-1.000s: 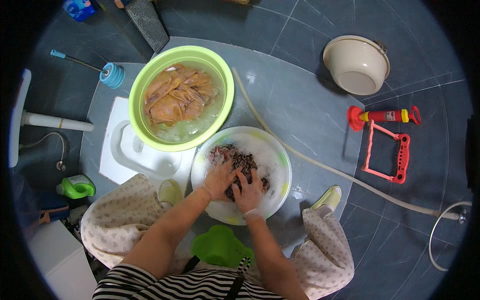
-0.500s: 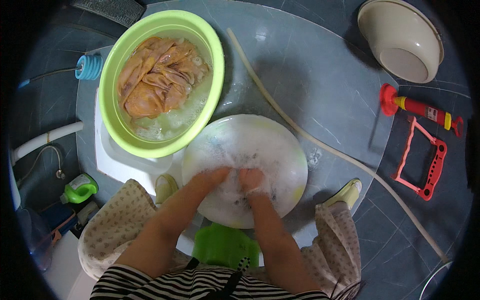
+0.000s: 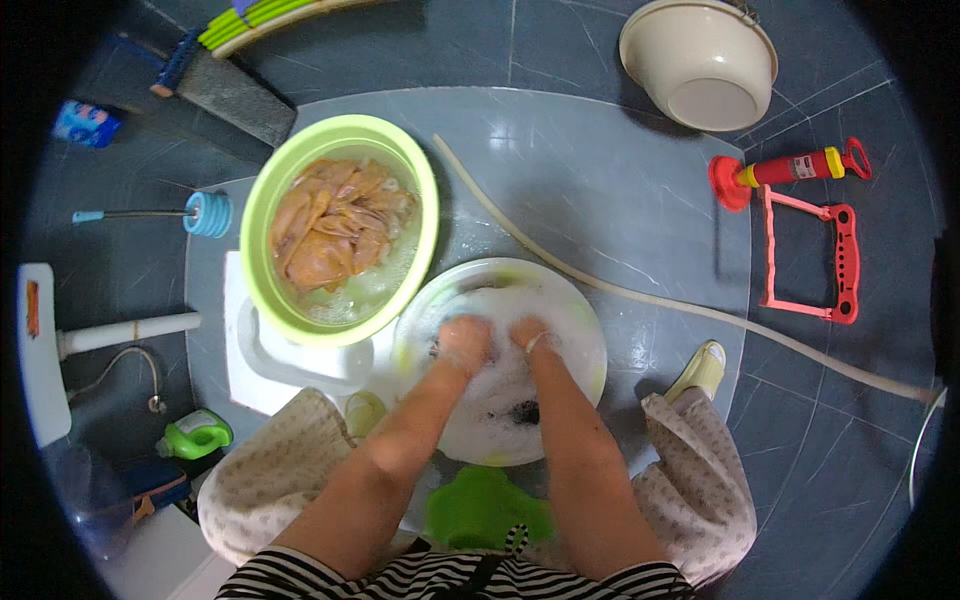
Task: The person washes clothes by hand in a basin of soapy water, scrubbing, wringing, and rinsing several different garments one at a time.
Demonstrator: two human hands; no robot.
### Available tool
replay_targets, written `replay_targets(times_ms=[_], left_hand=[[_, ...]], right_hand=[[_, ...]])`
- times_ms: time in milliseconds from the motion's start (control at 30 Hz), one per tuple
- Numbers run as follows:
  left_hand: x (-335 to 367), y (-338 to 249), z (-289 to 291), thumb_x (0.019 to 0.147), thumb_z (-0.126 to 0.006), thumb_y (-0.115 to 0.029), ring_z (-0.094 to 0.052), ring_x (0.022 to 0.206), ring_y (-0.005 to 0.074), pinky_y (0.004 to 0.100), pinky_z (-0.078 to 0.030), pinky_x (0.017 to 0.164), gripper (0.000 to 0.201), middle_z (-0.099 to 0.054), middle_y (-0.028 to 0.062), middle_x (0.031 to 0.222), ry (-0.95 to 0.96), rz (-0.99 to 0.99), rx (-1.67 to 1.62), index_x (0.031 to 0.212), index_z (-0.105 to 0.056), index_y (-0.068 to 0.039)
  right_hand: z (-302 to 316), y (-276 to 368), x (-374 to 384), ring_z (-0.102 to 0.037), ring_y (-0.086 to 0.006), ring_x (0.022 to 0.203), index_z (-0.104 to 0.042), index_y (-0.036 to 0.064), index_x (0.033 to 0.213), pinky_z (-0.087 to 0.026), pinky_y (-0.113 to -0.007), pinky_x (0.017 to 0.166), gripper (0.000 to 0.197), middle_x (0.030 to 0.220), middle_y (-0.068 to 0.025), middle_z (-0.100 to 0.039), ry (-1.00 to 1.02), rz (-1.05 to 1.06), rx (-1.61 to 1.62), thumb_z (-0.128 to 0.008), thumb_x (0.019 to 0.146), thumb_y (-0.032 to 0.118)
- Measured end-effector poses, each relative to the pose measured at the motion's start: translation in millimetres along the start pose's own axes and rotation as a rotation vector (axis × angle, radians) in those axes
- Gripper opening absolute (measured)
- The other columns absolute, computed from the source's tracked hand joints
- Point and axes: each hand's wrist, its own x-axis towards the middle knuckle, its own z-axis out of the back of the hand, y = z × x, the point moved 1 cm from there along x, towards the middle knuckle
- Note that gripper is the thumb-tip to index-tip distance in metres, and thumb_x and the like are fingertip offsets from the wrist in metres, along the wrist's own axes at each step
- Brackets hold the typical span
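Observation:
A round pale basin (image 3: 597, 372) full of white suds stands on the floor between my feet. My left hand (image 3: 467, 338) is sunk in the foam left of the middle, its fingers hidden. Close beside it, my right hand (image 3: 530, 331) dips into the suds up to the wrist, and its fingers are covered too. Dark cloth (image 3: 522, 411) pokes through the foam nearer to me. What either hand touches below the surface is hidden. At the upper left, a lime-green tub (image 3: 432, 215) holds soapy water and a bunched orange-brown cloth (image 3: 335, 225).
A beige hose (image 3: 600, 285) runs across the grey floor to the right. Behind it lies a tipped cream basin (image 3: 690, 60). A red plunger (image 3: 790, 168) and a pink-red frame (image 3: 846, 265) are at right. A green stool (image 3: 485, 508) is beneath me; a green bottle (image 3: 197, 435) lies left.
Both hands have moved farther from me in the basin and slightly apart. More dark cloth shows through the suds. The whole view has shifted, with more of the far floor visible.

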Motion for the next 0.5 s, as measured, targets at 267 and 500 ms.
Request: replay_targets(times_ms=[267, 500], left_hand=[[-126, -15, -8, 0.061, -0.074, -0.032, -0.044, 0.104, 0.0334, 0.0437, -0.038, 0.085, 0.076, -0.046, 0.0161, 0.109, -0.668, -0.257, -0.061, 0.124, -0.04, -0.007], [-112, -21, -21, 0.054, -0.078, -0.039, -0.026, 0.122, 0.0413, 0.0545, -0.032, 0.089, 0.11, -0.012, 0.0199, 0.14, -0.418, -0.094, 0.036, 0.139, -0.011, -0.018]], right_hand=[[26, 42, -144, -0.054, -0.0312, 0.093, -0.063, 0.0127, 0.094, -0.042, -0.046, 0.076, 0.026, 0.105, -0.0122, -0.055, -0.546, -0.002, 0.198, -0.059, 0.075, 0.03], [-29, 19, -176, -0.033, -0.034, 0.118, -0.055, 0.0114, 0.098, -0.032, -0.05, 0.087, 0.025, 0.131, -0.0121, -0.036, -0.833, 0.291, 0.036, -0.059, 0.074, 0.018]])
